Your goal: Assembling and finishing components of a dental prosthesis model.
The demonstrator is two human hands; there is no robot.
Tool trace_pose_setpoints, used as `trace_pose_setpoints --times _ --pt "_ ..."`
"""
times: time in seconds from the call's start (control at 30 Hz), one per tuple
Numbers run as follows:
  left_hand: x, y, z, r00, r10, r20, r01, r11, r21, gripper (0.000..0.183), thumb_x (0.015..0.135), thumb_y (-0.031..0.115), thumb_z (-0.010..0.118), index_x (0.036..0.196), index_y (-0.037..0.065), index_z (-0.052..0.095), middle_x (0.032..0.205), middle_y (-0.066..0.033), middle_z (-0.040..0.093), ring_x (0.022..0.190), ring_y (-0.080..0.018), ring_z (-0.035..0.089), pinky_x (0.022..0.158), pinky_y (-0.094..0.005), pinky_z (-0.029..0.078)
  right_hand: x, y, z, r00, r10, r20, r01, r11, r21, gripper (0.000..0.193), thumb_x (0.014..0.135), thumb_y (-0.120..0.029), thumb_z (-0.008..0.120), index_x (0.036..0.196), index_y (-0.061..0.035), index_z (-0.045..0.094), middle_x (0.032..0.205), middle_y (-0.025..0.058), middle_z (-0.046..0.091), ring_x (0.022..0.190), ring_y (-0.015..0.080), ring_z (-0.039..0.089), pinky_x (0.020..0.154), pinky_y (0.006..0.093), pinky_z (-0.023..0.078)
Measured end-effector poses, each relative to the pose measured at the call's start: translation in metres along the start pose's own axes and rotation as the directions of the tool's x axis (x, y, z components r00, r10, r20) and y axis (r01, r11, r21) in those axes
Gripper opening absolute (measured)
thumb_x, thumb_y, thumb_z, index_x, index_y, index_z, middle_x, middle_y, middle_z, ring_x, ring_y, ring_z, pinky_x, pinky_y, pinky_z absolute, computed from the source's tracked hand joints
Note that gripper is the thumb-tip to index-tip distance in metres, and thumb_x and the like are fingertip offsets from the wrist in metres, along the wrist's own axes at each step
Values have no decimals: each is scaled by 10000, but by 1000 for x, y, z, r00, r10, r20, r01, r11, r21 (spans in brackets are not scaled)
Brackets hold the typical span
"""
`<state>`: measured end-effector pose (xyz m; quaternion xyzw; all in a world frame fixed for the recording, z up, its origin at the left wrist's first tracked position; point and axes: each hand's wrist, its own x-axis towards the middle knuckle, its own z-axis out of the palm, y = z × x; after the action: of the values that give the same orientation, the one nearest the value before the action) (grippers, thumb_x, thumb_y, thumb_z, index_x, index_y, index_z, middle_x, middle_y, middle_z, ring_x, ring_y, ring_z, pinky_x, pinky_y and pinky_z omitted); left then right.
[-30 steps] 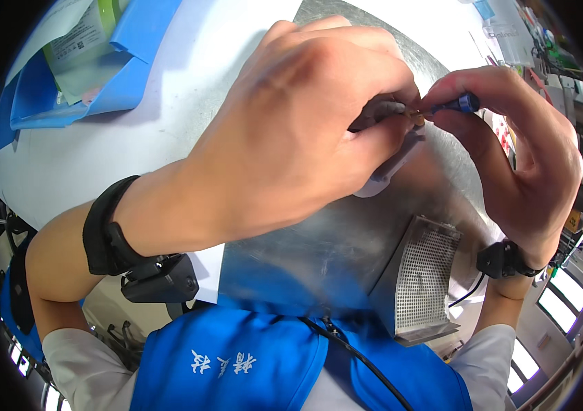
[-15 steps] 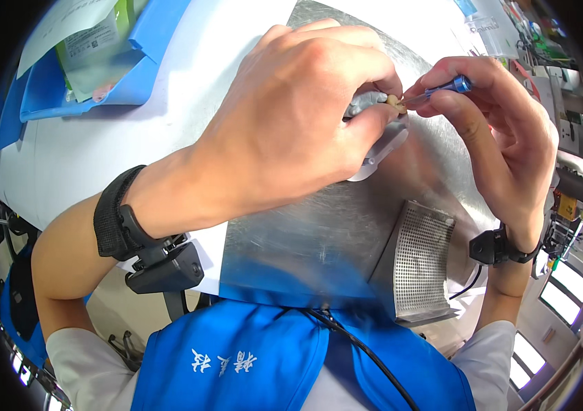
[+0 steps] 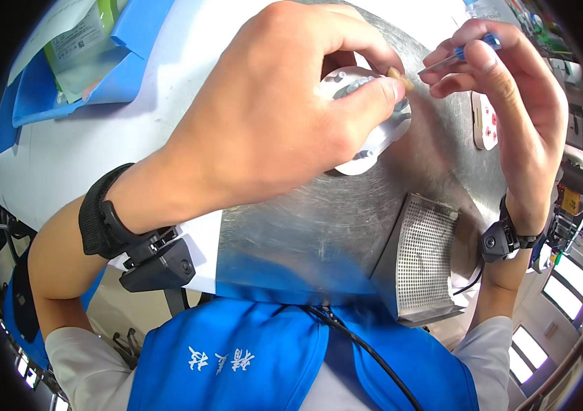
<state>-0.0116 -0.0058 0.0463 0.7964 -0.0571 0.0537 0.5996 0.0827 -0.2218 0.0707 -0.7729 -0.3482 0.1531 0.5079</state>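
Note:
My left hand (image 3: 277, 109) pinches a small yellowish tooth-like piece (image 3: 398, 75) between thumb and forefinger. Beneath that hand is a pale model base (image 3: 360, 164) with pegs and a grey part (image 3: 356, 85); the hand hides much of it, and I cannot tell whether the base is held too. To the right, my right hand (image 3: 527, 113) is closed on a slim tool with a blue handle (image 3: 487, 42) and a thin metal shaft, perhaps a small screwdriver. Its tip points left, a short way from the yellowish piece and not touching it.
A scratched metal plate (image 3: 291, 240) covers the work surface before me. On its near right stands a perforated metal grille (image 3: 427, 253). A pale block with red spots (image 3: 486, 122) lies by my right hand. A blue bin (image 3: 117, 89) holding packets is at far left.
The tool's tip has drawn away from the yellowish piece as my right hand moved right. My left hand has shifted slightly left, showing more of the base. The red-spotted block has come into sight.

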Motion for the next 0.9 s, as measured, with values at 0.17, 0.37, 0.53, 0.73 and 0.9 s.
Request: trace_pose_setpoints --times 0.17,0.37,0.53,0.73,0.9 --pt "3 -7 -2 997 -73 10 74 994 -83 211 946 115 729 1054 -65 746 843 -93 737 777 -106 670 731 -263 536 0 4 0 998 6 -59 -7 1000 -11 222 1068 -122 612 1174 64 670 1019 149 733 892 189 723 810 316 573" --pt "1 -14 -1 998 11 -59 -11 1000 -11 185 953 104 749 1070 -39 756 829 -41 711 714 -53 587 647 -226 467 -5 3 0 999 -28 -15 28 999 -26 204 1058 -97 619 1154 77 667 1014 147 727 919 183 713 816 321 570" --pt "6 -24 2 996 8 -94 15 970 241 160 942 57 737 1075 -29 760 876 -45 660 709 -55 540 625 -224 426 -16 6 8 989 -97 109 121 964 -238 175 1021 6 641 1164 108 643 1082 162 700 1002 230 732 886 346 613" --pt "10 -56 -5 988 144 -53 -136 982 134 184 910 58 746 1077 -20 749 895 -51 620 740 -60 543 636 -214 411 -11 4 13 987 -89 131 127 940 -318 201 1007 10 657 1191 90 650 1079 154 707 970 232 741 859 344 627" --pt "5 -41 -8 990 141 30 -144 970 197 258 825 68 805 1061 -10 735 953 -71 644 827 -140 575 720 -276 443 -3 -2 12 955 -229 190 285 884 -371 243 926 36 725 1165 54 687 1048 137 708 917 216 700 786 318 581"
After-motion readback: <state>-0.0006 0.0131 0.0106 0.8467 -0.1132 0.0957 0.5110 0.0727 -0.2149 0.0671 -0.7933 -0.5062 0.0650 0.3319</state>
